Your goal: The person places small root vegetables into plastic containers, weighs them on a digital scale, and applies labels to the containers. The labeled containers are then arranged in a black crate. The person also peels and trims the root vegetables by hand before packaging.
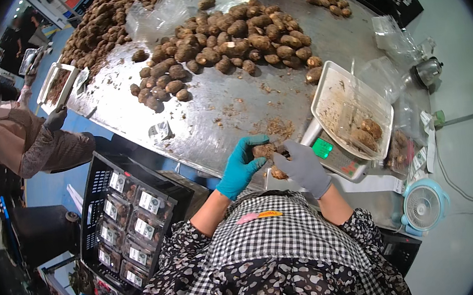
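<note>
My left hand (pixel 243 164), in a teal glove, holds a brown, rough-skinned taro corm (pixel 264 151) between thumb and fingers. Against the right end of that corm curls my right hand (pixel 305 167), in a grey glove, with a dark brown bit showing between its fingers. Just below the fingers another taro corm (pixel 278 173) shows, partly covered by the right hand. To the right stands a digital weighing scale (pixel 338 157) with a lit green display. On its white tray (pixel 329 90) lies a clear plastic box (pixel 348 120) holding a few taro corms (pixel 365 135).
A large taro heap (pixel 229 36) covers the metal table (pixel 212 120) ahead; soil crumbs (pixel 277 128) lie nearer. A black crate (pixel 106 159) of labelled packs stands at left. A blue fan (pixel 424 205) and plastic bags (pixel 378 76) are at right. A co-worker (pixel 41 142) stands beyond the left edge.
</note>
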Motion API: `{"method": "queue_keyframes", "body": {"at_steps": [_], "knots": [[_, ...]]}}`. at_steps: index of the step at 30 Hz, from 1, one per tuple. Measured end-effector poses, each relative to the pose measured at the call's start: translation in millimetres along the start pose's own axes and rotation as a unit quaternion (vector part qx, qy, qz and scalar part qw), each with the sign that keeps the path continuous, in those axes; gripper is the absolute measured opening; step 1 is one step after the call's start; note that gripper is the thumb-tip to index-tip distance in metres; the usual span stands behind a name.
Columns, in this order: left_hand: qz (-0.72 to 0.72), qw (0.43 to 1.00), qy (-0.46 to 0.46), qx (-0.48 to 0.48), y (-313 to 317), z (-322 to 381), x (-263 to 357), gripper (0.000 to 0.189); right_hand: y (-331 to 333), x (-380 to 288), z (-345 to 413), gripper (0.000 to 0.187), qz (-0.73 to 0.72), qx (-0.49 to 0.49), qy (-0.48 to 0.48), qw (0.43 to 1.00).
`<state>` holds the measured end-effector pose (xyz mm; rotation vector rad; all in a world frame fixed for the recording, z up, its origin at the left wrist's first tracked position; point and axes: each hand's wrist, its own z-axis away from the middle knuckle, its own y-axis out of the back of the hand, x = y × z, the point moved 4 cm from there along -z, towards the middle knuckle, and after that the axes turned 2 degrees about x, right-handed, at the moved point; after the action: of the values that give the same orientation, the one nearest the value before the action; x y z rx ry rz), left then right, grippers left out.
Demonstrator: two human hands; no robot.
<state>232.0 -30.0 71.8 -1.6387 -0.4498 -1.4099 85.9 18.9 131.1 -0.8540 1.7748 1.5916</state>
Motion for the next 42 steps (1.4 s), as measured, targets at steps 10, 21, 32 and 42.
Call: {"method": "queue_keyframes", "body": {"at_steps": [10,21,32,42], "knots": [[0.004,1.000,0.001,-0.024,-0.3,10.5,4.3,0.042,-6.9,-0.3,-3.0,0.018,-0.054,-0.048,-0.156,0.985],[-0.011,0.998,0.029,0.047,13.4,4.5,-2.5,0.050,-19.8,13.6,-6.4,0.020,-0.048,-0.051,-0.111,0.991],[0.028,0.999,0.039,0.004,5.0,6.3,-1.9,0.046,-14.6,21.0,-4.8,0.023,-0.085,-0.107,-0.115,0.984],[-0.042,0.999,-0.012,-0.001,6.1,4.0,-2.6,0.043,-16.5,24.7,-11.0,0.030,-0.143,-0.140,-0.198,0.959]]}}
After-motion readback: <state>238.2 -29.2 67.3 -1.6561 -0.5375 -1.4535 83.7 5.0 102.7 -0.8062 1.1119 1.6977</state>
